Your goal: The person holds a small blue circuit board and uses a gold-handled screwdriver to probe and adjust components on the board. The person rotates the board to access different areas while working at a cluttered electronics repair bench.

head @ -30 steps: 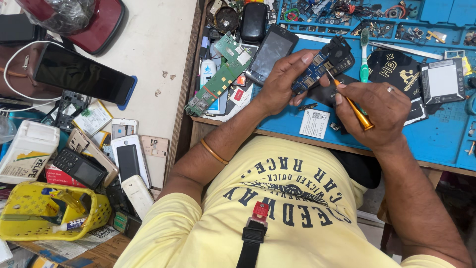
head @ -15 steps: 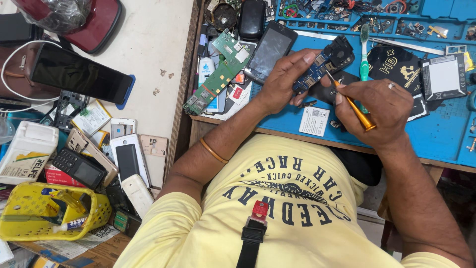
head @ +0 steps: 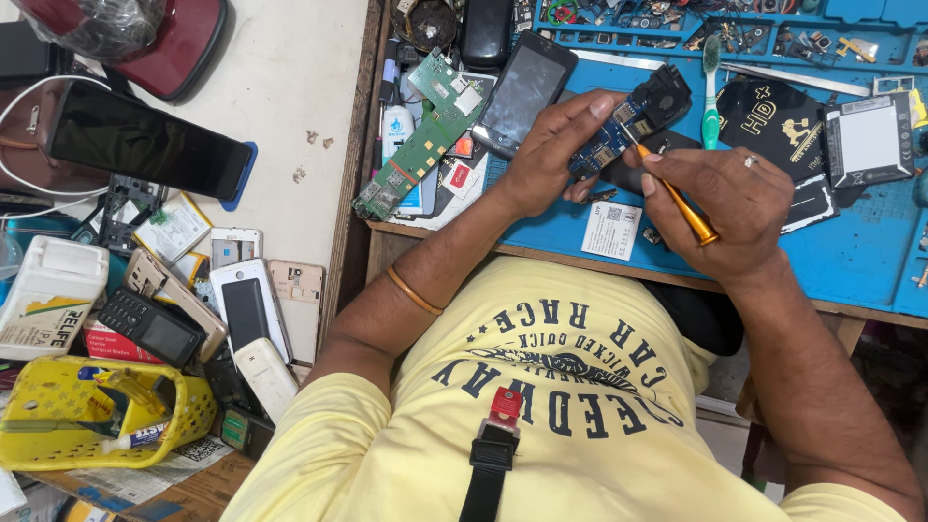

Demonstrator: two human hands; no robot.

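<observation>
Looking down from head height, a yellow basket (head: 58, 406) sits far left on a cluttered surface, beside a pile of old phones (head: 208, 314) and a large black phone (head: 145, 140) lying face up. Next comes a long green circuit board (head: 420, 135) at the edge of a blue work mat (head: 851, 261). Over the mat, the left hand (head: 546, 159) pinches a small blue circuit board (head: 604, 145), fingers curled around it. Touching that board is the tip of an orange-handled screwdriver (head: 681, 203), gripped tightly in the right hand (head: 725, 208). A green toothbrush (head: 710, 92) and a battery (head: 870, 140) lie further right.
</observation>
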